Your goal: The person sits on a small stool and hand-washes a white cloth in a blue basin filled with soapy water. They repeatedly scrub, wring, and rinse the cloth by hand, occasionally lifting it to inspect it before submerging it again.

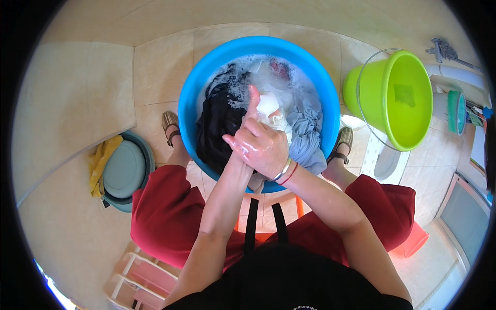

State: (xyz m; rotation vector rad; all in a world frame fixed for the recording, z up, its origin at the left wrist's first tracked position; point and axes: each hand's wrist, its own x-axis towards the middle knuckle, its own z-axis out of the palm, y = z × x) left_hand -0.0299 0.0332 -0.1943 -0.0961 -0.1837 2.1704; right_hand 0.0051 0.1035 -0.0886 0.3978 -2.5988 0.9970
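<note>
A round blue basin (192,88) stands on the tiled floor between my feet, full of soapy water and laundry. My two hands are pressed together over its near side, both clasped on a wet white cloth (268,106). My right hand (266,150), with bangles at the wrist, lies on top. My left hand (249,116) is partly under it, one finger pointing up along the cloth. A black garment (217,124) lies in the basin's left half. A grey-blue garment (305,129) hangs over the right side.
A lime-green bucket (408,98) with a wire handle stands tilted at the right. A teal tub (124,170) with a yellow cloth (101,163) sits at the left by a tiled step. I sit on an orange stool (413,240). A white and pink rack (144,279) is at lower left.
</note>
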